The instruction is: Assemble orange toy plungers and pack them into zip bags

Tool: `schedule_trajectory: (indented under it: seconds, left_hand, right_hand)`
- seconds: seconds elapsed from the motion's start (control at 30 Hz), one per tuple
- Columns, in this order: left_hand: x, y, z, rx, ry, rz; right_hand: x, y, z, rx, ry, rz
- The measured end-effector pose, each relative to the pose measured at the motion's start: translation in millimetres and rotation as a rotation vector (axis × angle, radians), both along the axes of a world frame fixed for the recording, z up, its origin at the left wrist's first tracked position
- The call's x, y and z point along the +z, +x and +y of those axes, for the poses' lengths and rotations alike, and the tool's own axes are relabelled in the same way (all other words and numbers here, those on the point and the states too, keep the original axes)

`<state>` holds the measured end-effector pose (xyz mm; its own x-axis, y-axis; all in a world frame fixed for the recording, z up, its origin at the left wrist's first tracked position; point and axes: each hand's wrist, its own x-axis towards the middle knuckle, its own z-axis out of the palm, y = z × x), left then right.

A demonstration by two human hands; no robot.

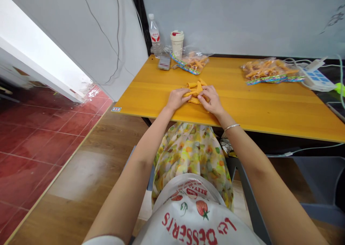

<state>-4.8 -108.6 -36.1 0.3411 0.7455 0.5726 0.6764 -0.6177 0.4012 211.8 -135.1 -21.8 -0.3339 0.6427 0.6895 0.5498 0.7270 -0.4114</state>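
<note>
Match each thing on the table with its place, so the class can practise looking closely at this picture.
Things:
1. water bottle
2. bangle
3. power strip
4. orange pieces

Places:
A. between the left hand and right hand
B. on the right wrist
C. just left of the cup
D. just right of the large plastic bag

Pairs: 1-C, 2-B, 3-D, 4-A
</note>
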Motion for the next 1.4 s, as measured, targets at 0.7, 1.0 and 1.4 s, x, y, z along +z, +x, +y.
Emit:
schedule_trajectory:
  seconds: [0.7, 1.0, 1.4]
  left_hand:
    - [1.7, 0.7, -2.0, -0.013, 0.002, 0.045]
    - [1.0, -1.5, -1.7, -0.011, -0.004, -0.013]
    - [-1.0, -1.8, 0.4, 0.022, 0.009, -0.011]
  right_hand:
    - [-8.5, 0.4, 11.3, -0.109, 0.077, 0.028]
    - [-1.7, 2.8, 1.7, -0.023, -0.129, 0.186]
    - [-15.6, 6.0, 18.3, 0.021, -0.146, 0.216]
